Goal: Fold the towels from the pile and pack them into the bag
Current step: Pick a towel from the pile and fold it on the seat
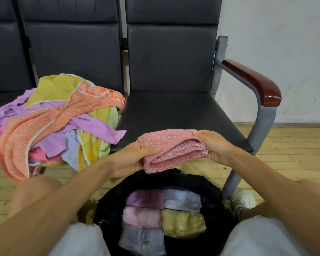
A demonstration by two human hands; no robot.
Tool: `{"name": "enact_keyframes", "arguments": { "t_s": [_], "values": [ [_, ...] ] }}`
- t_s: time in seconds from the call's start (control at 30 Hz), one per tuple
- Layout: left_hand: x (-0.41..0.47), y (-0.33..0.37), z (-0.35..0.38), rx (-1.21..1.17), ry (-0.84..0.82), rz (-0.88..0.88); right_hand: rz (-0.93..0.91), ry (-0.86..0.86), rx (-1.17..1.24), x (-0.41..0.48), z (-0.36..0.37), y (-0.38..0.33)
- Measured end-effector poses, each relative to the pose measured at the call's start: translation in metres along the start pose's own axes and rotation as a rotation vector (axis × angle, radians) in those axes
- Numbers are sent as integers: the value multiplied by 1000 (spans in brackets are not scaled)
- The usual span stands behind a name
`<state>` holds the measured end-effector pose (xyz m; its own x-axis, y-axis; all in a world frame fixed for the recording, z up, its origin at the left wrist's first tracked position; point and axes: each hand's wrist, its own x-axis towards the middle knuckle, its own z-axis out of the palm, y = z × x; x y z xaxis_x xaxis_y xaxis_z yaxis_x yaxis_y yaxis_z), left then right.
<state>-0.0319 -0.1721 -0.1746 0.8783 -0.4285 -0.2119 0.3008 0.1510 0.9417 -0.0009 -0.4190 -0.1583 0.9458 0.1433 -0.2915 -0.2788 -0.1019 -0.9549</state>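
Note:
A folded pink towel (171,147) is held in the air above the open black bag (111,204). My left hand (131,160) grips its left end, thumb on top. Its right end sits in the grip of my right hand (213,146). The bag stands on the floor between my knees and holds several folded towels: purple, light blue, pink, yellow and grey. A loose pile of towels (52,122), orange, yellow, purple and pink, lies on the seat at the left and hangs over its front edge.
A dark padded chair seat (174,111) is right behind the towel, with a red-brown armrest (255,82) on a grey metal frame at the right. My white shoe (245,199) stands by the chair leg. The floor is light wood planks.

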Motion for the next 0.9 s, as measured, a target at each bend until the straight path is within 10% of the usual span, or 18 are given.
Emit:
{"name": "enact_keyframes", "arguments": {
  "t_s": [0.3, 0.7, 0.9],
  "values": [
    [2, -23, 4, 204, 6, -121, 187, -405, -12, -19, -33, 33],
    [44, -201, -17, 345, 53, -473, 552, 24, -23, 14, -31, 197],
    [56, -262, -9, 397, 56, -597, 654, 130, -410, 26, -30, 294]
  ]
}}
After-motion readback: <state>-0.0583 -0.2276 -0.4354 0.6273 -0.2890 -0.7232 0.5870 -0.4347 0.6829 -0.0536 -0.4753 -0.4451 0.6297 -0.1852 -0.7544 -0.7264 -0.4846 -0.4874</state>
